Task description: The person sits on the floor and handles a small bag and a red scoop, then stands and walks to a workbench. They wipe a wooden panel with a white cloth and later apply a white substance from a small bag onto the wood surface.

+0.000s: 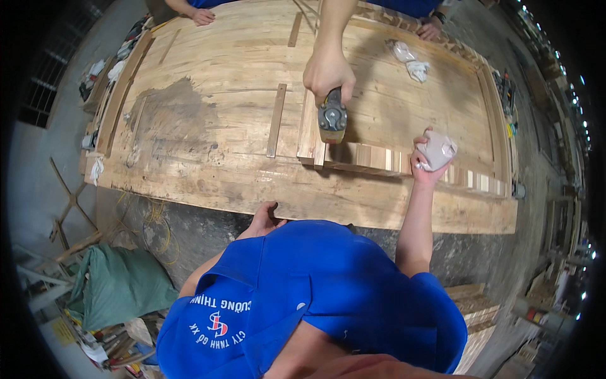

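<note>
At the far left, loose white rags [96, 169] hang off the corner of the large pale wooden panel [208, 57] and look likely to slide to the floor if it is jolted. The person's left hand [265, 218] lies against the panel's near edge; its fingers are hidden under the rim, so whether it grips or merely rests cannot be told, and a shift of the panel could pinch them. A thin loose wooden slat [276, 120] lies beside the dark stain [170, 114], free to skid if knocked. A co-worker's hand [325, 69] presses a grey metal tool [331, 117] onto an upright wooden strip [309, 129]; a slip there could send the tool toward the nearby striped laminated wood block [379, 158]. Just right of that block, the person's right hand [426, 161] is closed tight around a crumpled white wad [437, 150], close enough that a sideways slip of the tool might strike it.
</note>
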Demonstrator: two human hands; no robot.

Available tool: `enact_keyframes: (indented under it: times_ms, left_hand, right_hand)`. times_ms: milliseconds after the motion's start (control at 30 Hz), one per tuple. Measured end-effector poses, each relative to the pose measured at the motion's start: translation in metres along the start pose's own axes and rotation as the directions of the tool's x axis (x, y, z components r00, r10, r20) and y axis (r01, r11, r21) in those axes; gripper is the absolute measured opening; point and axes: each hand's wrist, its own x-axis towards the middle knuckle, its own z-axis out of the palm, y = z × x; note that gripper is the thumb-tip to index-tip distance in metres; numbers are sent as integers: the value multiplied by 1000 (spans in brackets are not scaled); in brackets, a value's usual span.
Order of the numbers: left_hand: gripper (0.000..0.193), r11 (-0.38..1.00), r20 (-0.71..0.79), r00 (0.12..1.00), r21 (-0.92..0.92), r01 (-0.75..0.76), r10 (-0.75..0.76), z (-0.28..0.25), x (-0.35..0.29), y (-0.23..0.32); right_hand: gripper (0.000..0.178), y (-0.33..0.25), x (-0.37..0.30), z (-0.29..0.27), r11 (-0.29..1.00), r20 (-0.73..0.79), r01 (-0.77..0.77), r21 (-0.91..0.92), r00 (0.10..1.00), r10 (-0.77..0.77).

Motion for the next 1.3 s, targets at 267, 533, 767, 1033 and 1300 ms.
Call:
enact_keyframes:
  times_ms: [267, 533, 767, 1033, 1300]
  left_hand:
    - [27, 987, -54, 998, 161, -18, 27, -6, -3, -2]
    - [34, 977, -101, 995, 208, 37, -17, 6, -12, 2]
    - [31, 984, -6, 999, 174, -32, 34, -2, -3, -5]
    - [31, 989, -2, 1000, 145, -18, 19, -5, 0, -3]
    - [31, 991, 43, 998, 126, -49, 44, -8, 3, -3]
  right_hand:
    - [70, 10, 6, 8, 997, -43, 40, -73, 998, -43]
    - [66, 7, 8, 9, 992, -70, 75, -97, 994, -82]
    - [66, 8, 6, 8, 989, -58, 89, -114, 994, -97]
    - [57, 5, 10, 7, 988, -86, 79, -132, 992, -91]
    - [56, 4, 9, 7, 989, -72, 72, -125, 994, -82]
